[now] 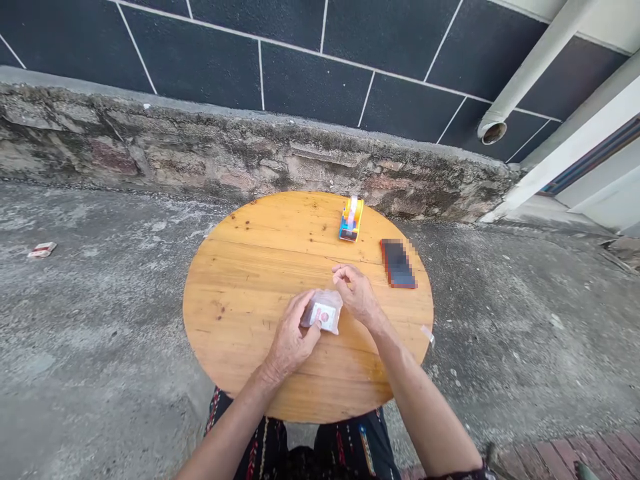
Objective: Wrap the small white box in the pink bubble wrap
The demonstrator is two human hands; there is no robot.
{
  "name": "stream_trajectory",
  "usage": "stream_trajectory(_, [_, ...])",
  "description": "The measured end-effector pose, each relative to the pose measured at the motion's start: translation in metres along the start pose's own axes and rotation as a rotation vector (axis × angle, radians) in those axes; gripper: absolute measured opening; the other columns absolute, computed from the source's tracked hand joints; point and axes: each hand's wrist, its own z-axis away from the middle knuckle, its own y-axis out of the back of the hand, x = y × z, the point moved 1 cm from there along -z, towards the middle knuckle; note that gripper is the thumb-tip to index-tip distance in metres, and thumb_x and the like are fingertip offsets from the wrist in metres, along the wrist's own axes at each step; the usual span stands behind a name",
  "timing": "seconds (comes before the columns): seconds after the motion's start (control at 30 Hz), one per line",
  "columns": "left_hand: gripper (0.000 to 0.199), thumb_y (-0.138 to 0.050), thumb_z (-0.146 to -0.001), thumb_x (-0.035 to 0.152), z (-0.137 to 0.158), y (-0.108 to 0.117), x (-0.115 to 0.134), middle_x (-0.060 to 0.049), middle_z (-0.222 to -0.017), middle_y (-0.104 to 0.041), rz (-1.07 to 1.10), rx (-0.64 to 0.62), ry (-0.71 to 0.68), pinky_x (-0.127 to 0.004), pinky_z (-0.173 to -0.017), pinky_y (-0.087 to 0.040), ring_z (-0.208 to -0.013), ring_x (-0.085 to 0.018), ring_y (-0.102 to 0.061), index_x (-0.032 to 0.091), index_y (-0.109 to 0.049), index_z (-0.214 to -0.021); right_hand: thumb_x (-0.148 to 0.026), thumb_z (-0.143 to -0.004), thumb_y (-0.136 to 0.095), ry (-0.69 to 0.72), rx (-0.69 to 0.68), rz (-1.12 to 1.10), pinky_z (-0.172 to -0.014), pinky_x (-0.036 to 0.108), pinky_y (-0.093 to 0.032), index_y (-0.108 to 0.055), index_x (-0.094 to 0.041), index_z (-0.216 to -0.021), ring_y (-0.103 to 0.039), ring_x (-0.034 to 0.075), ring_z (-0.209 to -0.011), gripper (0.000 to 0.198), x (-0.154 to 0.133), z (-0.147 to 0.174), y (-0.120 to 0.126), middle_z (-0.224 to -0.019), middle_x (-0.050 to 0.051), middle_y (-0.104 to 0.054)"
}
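A small white packet with a red print [324,316], wrapped in clear, crinkled plastic film, lies on the round wooden table [235,280]. My left hand [293,337] grips it from the left, its thumb pressed on the front edge and its fingers along the far left side. Just beyond the packet's right side is my right hand [356,295], with the fingers curled and the thumb and forefinger close together. Whether anything small sits in that pinch cannot be made out.
Toward the far edge stands a yellow and blue tape dispenser [351,220]. A dark phone-like slab with a red edge [399,264] lies at the right. A clear strip [427,333] hangs at the table's right edge. Behind runs a stone wall base [240,157].
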Motion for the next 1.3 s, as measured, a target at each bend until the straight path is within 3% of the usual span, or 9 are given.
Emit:
stream_trajectory(0.1, [0.052, -0.053, -0.084, 0.016, 0.012, -0.003, 0.004, -0.013, -0.133, -0.05, -0.091, 0.058, -0.066, -0.043, -0.106, -0.042, -0.125, -0.025, -0.048, 0.018, -0.042, -0.135, -0.023, -0.083, -0.047, 0.015, -0.012, 0.007, -0.084, 0.035, -0.043, -0.049, -0.021, -0.072, -0.059, 0.021, -0.099, 0.012, -0.005, -0.004, 0.003, -0.1, 0.01, -0.064])
stream_trajectory(0.27, [0.059, -0.048, -0.084, 0.008, 0.031, -0.005, 0.006, -0.013, -0.138, -0.045, -0.23, 0.021, -0.128, -0.044, -0.109, -0.039, -0.13, -0.024, -0.043, 0.02, -0.034, -0.141, -0.023, -0.083, -0.046, 0.03, -0.02, -0.006, -0.084, 0.035, -0.043, -0.048, -0.021, -0.071, -0.059, 0.022, -0.101, 0.012, -0.011, -0.006, 0.006, -0.099, 0.012, -0.064])
stream_trajectory(0.53, [0.059, -0.048, -0.084, 0.009, 0.048, -0.005, 0.01, -0.014, -0.133, -0.048, -0.317, -0.005, -0.134, -0.043, -0.105, -0.044, -0.126, -0.025, -0.047, 0.018, -0.033, -0.14, -0.022, -0.084, -0.047, 0.051, -0.039, -0.022, -0.082, 0.034, -0.042, -0.048, -0.021, -0.071, -0.059, 0.021, -0.101, 0.013, -0.016, -0.007, 0.013, -0.1, 0.01, -0.064])
stream_trajectory(0.9, [0.063, -0.051, -0.079, 0.004, 0.042, -0.008, 0.011, -0.013, -0.128, -0.05, -0.371, -0.013, -0.167, -0.042, -0.102, -0.047, -0.121, -0.025, -0.05, 0.019, -0.035, -0.138, -0.024, -0.083, -0.048, 0.038, -0.073, 0.004, -0.084, 0.035, -0.043, -0.049, -0.021, -0.071, -0.059, 0.02, -0.097, 0.013, -0.011, -0.024, 0.019, -0.101, 0.009, -0.064])
stream_trajectory(1.3, [0.051, -0.051, -0.081, 0.006, 0.046, -0.007, 0.015, -0.013, -0.127, -0.05, -0.411, 0.021, -0.211, -0.043, -0.099, -0.049, -0.12, -0.025, -0.05, 0.02, -0.042, -0.129, -0.025, -0.082, -0.047, 0.033, -0.072, 0.043, -0.083, 0.036, -0.043, -0.051, -0.02, -0.071, -0.06, 0.022, -0.098, 0.013, -0.005, -0.041, 0.025, -0.099, 0.009, -0.065])
